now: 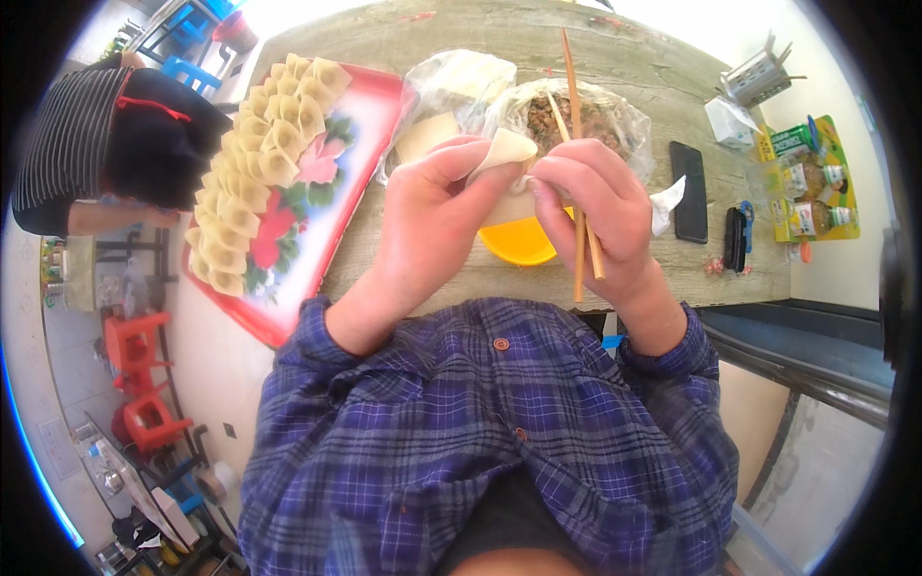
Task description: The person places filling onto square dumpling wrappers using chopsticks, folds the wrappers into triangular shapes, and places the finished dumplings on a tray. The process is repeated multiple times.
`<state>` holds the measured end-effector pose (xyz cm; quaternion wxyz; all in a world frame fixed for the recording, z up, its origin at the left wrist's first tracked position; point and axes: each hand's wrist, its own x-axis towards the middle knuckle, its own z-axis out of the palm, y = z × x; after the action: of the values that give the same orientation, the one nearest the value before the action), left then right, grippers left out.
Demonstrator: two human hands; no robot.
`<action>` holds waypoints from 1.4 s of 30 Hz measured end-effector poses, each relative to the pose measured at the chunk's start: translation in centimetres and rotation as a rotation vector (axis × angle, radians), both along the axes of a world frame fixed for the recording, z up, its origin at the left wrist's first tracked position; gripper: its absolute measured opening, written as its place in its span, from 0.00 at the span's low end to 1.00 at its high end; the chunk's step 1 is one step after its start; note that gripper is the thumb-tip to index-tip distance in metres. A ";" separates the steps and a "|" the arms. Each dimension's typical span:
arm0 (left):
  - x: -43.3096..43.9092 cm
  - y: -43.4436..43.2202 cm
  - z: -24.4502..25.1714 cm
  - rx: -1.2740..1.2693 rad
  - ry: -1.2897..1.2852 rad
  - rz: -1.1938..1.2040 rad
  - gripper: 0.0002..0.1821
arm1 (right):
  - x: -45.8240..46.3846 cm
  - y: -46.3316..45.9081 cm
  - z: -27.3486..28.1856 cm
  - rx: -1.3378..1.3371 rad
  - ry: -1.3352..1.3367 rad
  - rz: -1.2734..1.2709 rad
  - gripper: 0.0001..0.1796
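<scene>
Between the fingers of my left hand (439, 209) is a folded dough wrapper (510, 149). My right hand (601, 205) holds a pair of wooden chopsticks (578, 245), and its thumb and index finger are at the wrapper's right edge. Below the wrapper, a yellow bowl (520, 243) is partly hidden by my hands. Behind them lie a clear plastic bag of minced filling (605, 129) and a bag with square dough wrappers (426, 137). Rows of folded dumplings (241, 187) cover the left side of a red-rimmed floral tray (360, 209).
On the table's right are a black phone (689, 191), a crumpled tissue (668, 205), a black case (735, 239), a tissue pack (731, 122) and a yellow tray with jars (828, 151). Another person (137, 144) is beyond the left side, near red stools (137, 345).
</scene>
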<state>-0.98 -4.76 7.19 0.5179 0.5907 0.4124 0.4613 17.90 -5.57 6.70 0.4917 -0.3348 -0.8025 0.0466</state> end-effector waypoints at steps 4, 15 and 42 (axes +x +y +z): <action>-0.7 0.2 0.6 -0.055 0.162 -0.037 0.11 | 0.1 0.7 -0.1 0.080 -0.119 0.011 0.09; -2.3 1.3 -0.8 -0.123 0.195 -0.267 0.14 | 0.8 1.9 1.0 -0.077 -0.378 0.157 0.08; -1.3 0.7 -2.0 0.076 0.465 -0.131 0.09 | 1.0 1.8 -0.6 -0.273 -0.153 0.106 0.12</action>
<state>-2.28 -4.07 5.21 0.4155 0.7253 0.4637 0.2937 18.93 -3.81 6.13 0.3761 -0.3583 -0.8403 0.1554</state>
